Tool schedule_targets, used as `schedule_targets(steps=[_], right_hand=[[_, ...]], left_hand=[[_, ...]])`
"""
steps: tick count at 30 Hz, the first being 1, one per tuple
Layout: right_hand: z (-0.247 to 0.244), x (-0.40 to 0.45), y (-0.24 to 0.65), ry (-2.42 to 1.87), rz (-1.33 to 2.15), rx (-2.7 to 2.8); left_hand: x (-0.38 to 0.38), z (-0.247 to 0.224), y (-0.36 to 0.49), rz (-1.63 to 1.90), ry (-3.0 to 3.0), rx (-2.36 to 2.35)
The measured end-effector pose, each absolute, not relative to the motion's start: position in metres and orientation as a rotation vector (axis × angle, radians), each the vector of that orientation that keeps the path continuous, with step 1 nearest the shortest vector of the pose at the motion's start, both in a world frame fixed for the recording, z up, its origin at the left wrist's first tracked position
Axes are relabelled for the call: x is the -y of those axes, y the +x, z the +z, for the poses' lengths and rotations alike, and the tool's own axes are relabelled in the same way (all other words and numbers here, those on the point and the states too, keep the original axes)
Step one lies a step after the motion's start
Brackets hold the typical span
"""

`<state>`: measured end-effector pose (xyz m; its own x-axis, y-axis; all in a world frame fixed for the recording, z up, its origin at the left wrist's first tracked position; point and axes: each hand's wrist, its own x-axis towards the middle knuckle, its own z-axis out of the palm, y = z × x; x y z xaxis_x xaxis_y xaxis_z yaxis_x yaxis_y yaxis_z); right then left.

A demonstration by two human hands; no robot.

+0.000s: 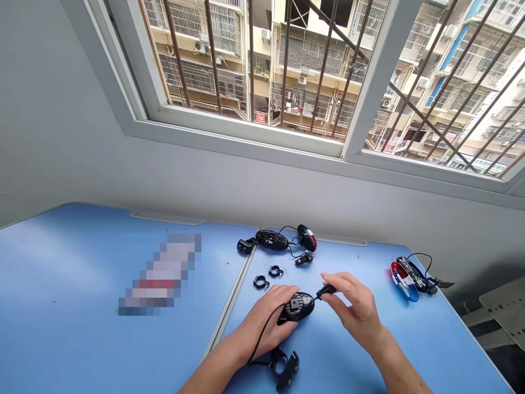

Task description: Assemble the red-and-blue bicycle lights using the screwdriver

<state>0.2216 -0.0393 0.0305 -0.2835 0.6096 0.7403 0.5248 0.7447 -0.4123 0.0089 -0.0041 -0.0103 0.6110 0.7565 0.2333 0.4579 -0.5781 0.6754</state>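
Observation:
My left hand [268, 317] is wrapped round a glossy black oval device [298, 306] with a slotted round face, low on the blue table. To its right, my right hand [356, 306] pinches a small black screwdriver [327, 290], whose thin shaft touches the device's right end. A black cable runs from the device over my left hand to a black clamp with a switch [288, 372], which lies just below that hand. Above my left hand lie two black ring clamps [261, 282], [276, 271], side by side.
A second black device [272, 239] with cables and a red-blue part lies at the table's back edge. Another red, blue and black unit [410, 279] is at the right. A blurred flat item [164, 273] lies on the left half of the table [74, 339]. A barred window stands behind.

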Motion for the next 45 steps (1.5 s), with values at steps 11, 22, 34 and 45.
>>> schedule_targets(steps=[11,22,34,45], right_hand=[[0.048,0.046,0.241,-0.890,0.407,2.049],[0.037,0.041,0.221,-0.940,0.165,1.874],[0.048,0.046,0.234,-0.925,0.164,2.134],[0.045,0.046,0.238,-0.940,0.379,1.989]], left_hand=[[0.005,-0.012,0.010,0.708,2.272,-0.938],[0.007,-0.007,0.010,0.731,2.294,-0.932],[0.005,-0.012,0.009,0.700,2.268,-0.935],[0.005,-0.010,0.010,0.695,2.272,-0.945]])
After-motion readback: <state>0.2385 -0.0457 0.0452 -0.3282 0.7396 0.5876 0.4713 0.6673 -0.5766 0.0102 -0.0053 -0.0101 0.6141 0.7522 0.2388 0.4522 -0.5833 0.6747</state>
